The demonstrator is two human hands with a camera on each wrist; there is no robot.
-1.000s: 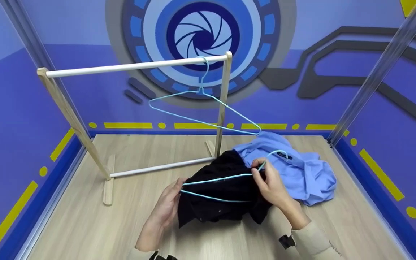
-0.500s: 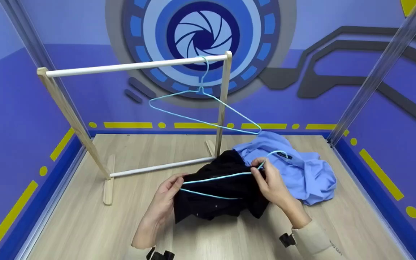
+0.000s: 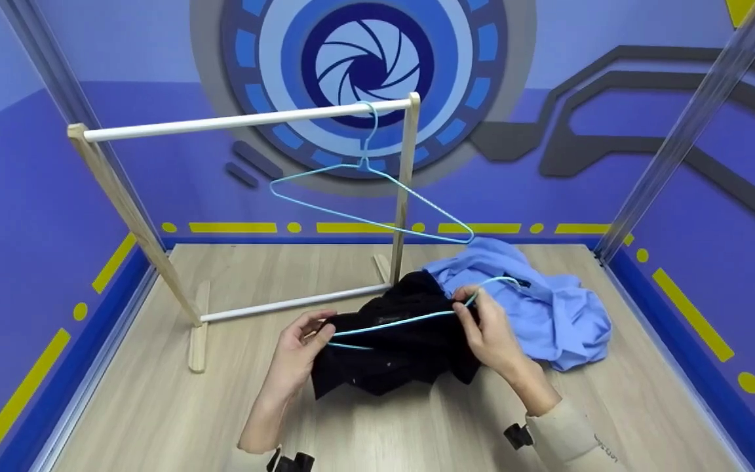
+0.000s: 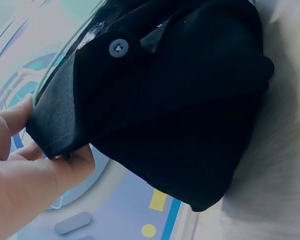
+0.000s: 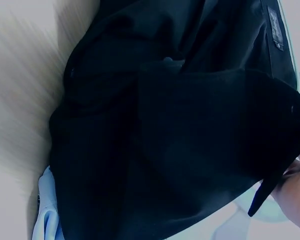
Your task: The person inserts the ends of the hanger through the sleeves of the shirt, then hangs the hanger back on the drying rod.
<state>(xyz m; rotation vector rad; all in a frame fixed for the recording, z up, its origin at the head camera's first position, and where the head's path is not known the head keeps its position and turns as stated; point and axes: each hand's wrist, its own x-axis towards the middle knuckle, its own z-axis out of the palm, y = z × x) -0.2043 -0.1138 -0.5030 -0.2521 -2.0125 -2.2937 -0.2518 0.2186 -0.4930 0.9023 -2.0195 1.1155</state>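
Note:
A black shirt (image 3: 397, 367) lies bunched on the table, with a light-blue hanger (image 3: 404, 321) partly inside its neck opening. My left hand (image 3: 295, 357) pinches the shirt's edge and the hanger's left end between thumb and fingers. In the left wrist view, the thumb presses beside the collar corner (image 4: 57, 115), near a dark button (image 4: 118, 48). On the other side, my right hand (image 3: 499, 337) grips the hanger just below its hook (image 3: 501, 279), which points right. The hanger's right end is hidden in the cloth. A neck label (image 5: 276, 27) shows in the right wrist view.
Behind stands a clothes rack with a white rail (image 3: 240, 122) and wooden posts. A second light-blue hanger (image 3: 325, 210) hangs bare near its right post. A crumpled blue shirt (image 3: 567, 321) lies on the wooden table (image 3: 154, 406), right of the black one. Blue walls enclose the table.
My left hand has shifted slightly up, its thumb now over the shirt's edge. The black cloth has risen over the hanger's lower bar, so less of it shows. The hook has tilted down slightly.

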